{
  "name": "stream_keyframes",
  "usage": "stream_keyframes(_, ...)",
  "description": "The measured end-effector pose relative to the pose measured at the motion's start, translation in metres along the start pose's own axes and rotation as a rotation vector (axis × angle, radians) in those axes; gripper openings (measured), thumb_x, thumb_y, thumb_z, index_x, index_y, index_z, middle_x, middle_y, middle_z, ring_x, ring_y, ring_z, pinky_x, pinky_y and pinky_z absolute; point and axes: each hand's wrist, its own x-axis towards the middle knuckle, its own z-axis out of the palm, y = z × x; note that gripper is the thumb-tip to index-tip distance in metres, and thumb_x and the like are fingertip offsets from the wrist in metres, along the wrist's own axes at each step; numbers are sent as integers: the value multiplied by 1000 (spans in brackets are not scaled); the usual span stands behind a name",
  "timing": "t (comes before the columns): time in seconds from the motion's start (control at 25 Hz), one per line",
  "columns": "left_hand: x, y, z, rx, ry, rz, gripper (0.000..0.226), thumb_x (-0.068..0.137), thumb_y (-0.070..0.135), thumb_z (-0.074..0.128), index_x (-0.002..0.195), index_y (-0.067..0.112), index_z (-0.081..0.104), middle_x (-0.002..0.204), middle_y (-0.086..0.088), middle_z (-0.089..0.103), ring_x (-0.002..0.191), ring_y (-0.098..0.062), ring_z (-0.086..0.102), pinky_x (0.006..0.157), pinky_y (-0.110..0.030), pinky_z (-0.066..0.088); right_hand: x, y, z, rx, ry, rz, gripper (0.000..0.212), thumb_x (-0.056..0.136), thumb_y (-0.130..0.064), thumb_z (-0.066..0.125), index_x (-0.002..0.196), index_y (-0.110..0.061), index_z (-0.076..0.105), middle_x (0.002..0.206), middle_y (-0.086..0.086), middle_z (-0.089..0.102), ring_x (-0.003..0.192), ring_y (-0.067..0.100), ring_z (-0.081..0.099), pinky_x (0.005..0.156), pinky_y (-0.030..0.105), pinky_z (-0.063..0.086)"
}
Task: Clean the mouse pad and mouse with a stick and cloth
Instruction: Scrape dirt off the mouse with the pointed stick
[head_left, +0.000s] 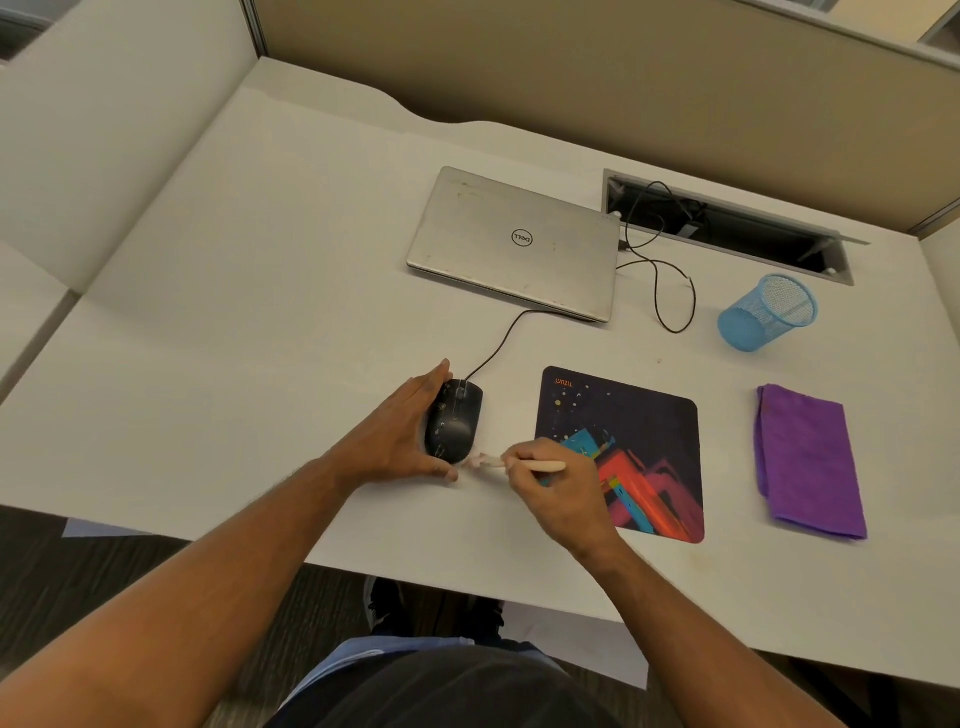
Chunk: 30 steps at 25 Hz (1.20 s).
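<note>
I am bracing the black mouse (453, 420) with my left hand (399, 436), fingers straight along its left side and thumb lying at its near end, so that hand is flat against it rather than curled around it. The mouse is sitting on the white desk (260, 338), toward the near edge, just left of the mouse pad (639, 431). My right hand (553, 488) is gripping the stick (540, 466) with curled fingers, holding it almost level; its pale, blurred tip is pointing at the mouse's near right corner, and I cannot tell whether it is touching. That hand is overlapping the pad's left edge. The folded purple cloth (808, 460) is lying flat toward the desk's right edge, apart from the pad. Farther back, a closed laptop (514, 244) is resting, with a blue mesh cup (769, 312) to its right.
</note>
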Motion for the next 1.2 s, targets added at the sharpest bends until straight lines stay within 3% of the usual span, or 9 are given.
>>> stream_keyframes(0.24, 0, 0, -1, -13, -5, -7, 140, 58, 69, 84, 158, 35, -7, 161, 7, 23, 145, -12, 27, 118, -29, 27, 52, -27, -6, 439, 237, 289, 12, 96, -25, 68, 101, -18, 76, 87, -1, 77, 84, 14, 74, 80, 30, 63)
stream_keyframes(0.32, -1, 1, -1, -15, -3, -4, 140, 58, 69, 85, 158, 34, -7, 161, 8, 23, 145, -10, 27, 118, -30, 28, 69, -30, 1, 427, 214, 352, 12, 96, -28, 68, 102, -20, 76, 87, -2, 77, 85, 14, 74, 85, 36, 63)
stream_keyframes(0.44, -1, 2, -2, -21, -6, -5, 140, 58, 69, 85, 158, 34, -7, 161, 8, 22, 145, -9, 26, 118, -27, 26, 71, -30, 8, 306, 145, 328, 14, 95, -29, 67, 83, -35, 72, 82, -4, 76, 85, 16, 73, 86, 42, 62)
stream_keyframes(0.64, -1, 1, -2, -27, 5, 1, 140, 58, 68, 85, 159, 32, -5, 161, 9, 22, 146, -7, 24, 118, -25, 24, 70, -30, -9, 235, 103, 324, 15, 93, -21, 64, 83, -18, 75, 77, 3, 75, 74, 17, 72, 81, 43, 63)
stream_keyframes(0.8, -2, 2, -2, -22, 1, -2, 140, 58, 69, 85, 159, 33, -6, 161, 9, 22, 145, -7, 25, 118, -27, 26, 77, -36, -7, 269, 149, 274, 17, 97, -28, 65, 82, -35, 70, 83, -5, 75, 84, 16, 72, 85, 40, 62)
stream_keyframes(0.96, -1, 1, -1, -18, -5, -12, 141, 58, 69, 85, 159, 33, -6, 161, 9, 21, 146, -8, 24, 118, -25, 24, 59, -32, 8, 229, 116, 279, 20, 94, -26, 65, 76, -32, 71, 78, 0, 73, 82, 26, 71, 78, 49, 61)
stream_keyframes(1.04, -1, 1, -1, -20, 0, -12, 140, 58, 68, 85, 159, 32, -6, 161, 9, 21, 145, -6, 24, 116, -22, 23, 40, -26, 9, 206, 76, 212, 16, 93, -24, 65, 79, -26, 73, 77, -1, 72, 78, 24, 69, 71, 44, 61)
stream_keyframes(1.2, 0, 2, 0, -10, 6, 1, 140, 59, 66, 86, 159, 31, -6, 160, 9, 24, 143, -6, 27, 115, -23, 26, 8, -14, 4, 62, -47, 54, 13, 93, -18, 65, 86, -17, 75, 79, -9, 70, 75, 10, 63, 61, 21, 48)
